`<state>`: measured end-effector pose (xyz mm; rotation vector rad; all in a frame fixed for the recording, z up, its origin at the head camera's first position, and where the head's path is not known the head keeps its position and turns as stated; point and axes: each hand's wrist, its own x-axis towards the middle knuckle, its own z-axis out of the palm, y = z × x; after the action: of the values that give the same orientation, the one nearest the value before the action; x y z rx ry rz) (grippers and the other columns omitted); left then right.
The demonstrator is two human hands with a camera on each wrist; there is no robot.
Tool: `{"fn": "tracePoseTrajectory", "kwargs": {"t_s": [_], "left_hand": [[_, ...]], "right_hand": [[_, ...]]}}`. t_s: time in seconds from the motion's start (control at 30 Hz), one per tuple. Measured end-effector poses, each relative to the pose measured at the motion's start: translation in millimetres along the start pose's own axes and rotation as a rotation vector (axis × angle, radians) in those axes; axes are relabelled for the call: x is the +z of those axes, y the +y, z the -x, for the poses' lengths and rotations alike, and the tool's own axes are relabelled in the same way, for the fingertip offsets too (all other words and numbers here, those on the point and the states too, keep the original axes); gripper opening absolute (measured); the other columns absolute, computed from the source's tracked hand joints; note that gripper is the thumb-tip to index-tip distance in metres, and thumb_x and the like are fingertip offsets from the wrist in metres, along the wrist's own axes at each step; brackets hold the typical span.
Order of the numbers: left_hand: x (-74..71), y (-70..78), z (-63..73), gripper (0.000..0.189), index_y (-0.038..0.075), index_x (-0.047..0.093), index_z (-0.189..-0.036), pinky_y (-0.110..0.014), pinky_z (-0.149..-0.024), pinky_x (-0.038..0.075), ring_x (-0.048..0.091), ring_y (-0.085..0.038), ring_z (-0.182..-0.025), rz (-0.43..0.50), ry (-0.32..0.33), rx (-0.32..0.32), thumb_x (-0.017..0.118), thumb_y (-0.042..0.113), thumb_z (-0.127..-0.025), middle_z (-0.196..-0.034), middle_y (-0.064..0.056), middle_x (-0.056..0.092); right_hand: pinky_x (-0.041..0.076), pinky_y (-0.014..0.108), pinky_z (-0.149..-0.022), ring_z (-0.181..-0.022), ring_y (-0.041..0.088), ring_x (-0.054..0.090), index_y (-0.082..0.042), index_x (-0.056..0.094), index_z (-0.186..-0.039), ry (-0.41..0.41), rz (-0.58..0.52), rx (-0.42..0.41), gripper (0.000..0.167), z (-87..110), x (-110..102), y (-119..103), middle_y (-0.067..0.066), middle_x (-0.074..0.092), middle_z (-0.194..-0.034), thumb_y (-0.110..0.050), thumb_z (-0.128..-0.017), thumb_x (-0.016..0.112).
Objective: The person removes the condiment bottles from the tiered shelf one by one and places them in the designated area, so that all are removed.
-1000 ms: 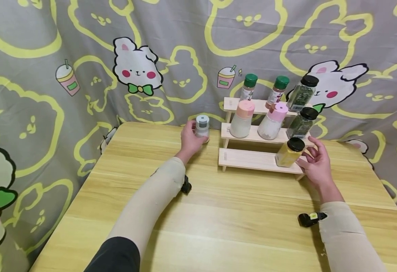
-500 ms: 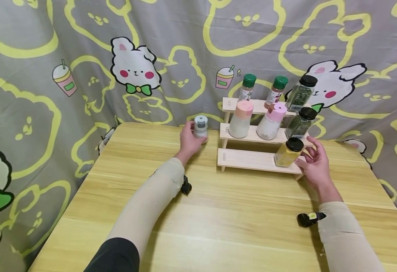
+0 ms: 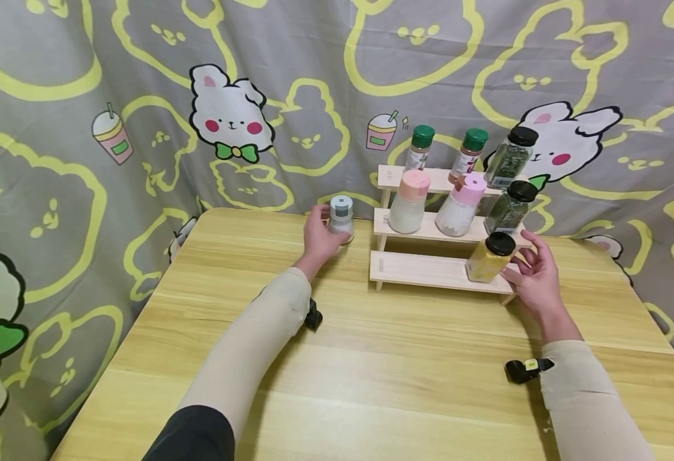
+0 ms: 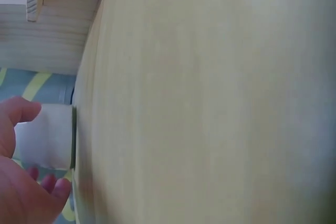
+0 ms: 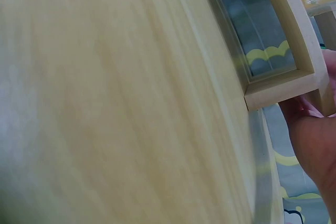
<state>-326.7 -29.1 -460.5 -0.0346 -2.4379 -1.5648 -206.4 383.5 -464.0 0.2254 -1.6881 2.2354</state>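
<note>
A small seasoning jar (image 3: 341, 208) with a pale grey lid stands upright on the table, left of a three-tier wooden rack (image 3: 420, 269). My left hand (image 3: 321, 238) is curled round this jar, thumb in front and fingers at its far left side. In the left wrist view the jar's whitish lower part (image 4: 46, 139) shows between thumb and fingers, its base at the tabletop. My right hand (image 3: 540, 276) holds the rack's right end, beside a yellow spice jar (image 3: 489, 261) with a black lid on the lowest tier. Some right fingertips are hidden behind the rack.
On the middle tier are jars with an orange-pink lid (image 3: 409, 203) and a purple-pink lid (image 3: 460, 205), plus a green herb jar (image 3: 510, 211). The top tier bears two green-capped bottles (image 3: 421, 146) and another herb jar (image 3: 512, 160). A patterned curtain (image 3: 308, 57) hangs behind the table (image 3: 371, 384).
</note>
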Motion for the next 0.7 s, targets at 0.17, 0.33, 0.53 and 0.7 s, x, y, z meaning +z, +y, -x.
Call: {"fn": "tracePoseTrajectory", "kwargs": {"t_s": [0.17,0.33,0.53,0.7], "left_hand": [[-5.5,0.8,5.2,0.081,0.004,0.046,-0.137,-0.039,-0.095,0.046,0.052,-0.032,-0.113,0.038,0.021,-0.048,0.088,0.001,-0.068,-0.125,-0.017,0.054],[-9.9,3.1,10.2,0.086,0.0,0.044,-0.139,-0.04,-0.094,0.046,0.051,-0.034,-0.113,0.07,0.045,-0.052,0.088,-0.003,-0.065,-0.127,-0.021,0.053],[-13.1,5.4,18.5,0.086,-0.001,0.042,-0.139,-0.04,-0.092,0.046,0.05,-0.035,-0.112,0.073,0.044,-0.056,0.086,-0.004,-0.065,-0.127,-0.022,0.052],[-15.6,7.8,25.3,0.087,0.0,0.041,-0.14,-0.04,-0.092,0.046,0.051,-0.036,-0.113,0.048,0.058,-0.04,0.087,-0.003,-0.065,-0.128,-0.023,0.051]], "right_hand": [[0.057,0.023,-0.07,-0.091,0.018,0.063,-0.007,0.044,-0.145,0.005,-0.011,0.001,0.092,0.1,1,-1,0.007,0.065,-0.114,0.045,-0.069,0.042],[0.056,0.022,-0.068,-0.089,0.017,0.062,-0.008,0.044,-0.145,0.011,-0.019,0.009,0.093,-0.2,2,-1,0.006,0.065,-0.114,0.046,-0.07,0.041],[0.056,0.021,-0.068,-0.089,0.017,0.06,-0.009,0.044,-0.145,0.016,-0.014,0.021,0.092,-0.4,0,-2,0.005,0.065,-0.115,0.045,-0.07,0.043],[0.056,0.021,-0.067,-0.089,0.017,0.061,-0.009,0.044,-0.145,0.012,-0.005,0.019,0.092,0.0,1,-2,0.005,0.065,-0.115,0.045,-0.071,0.044]]}}
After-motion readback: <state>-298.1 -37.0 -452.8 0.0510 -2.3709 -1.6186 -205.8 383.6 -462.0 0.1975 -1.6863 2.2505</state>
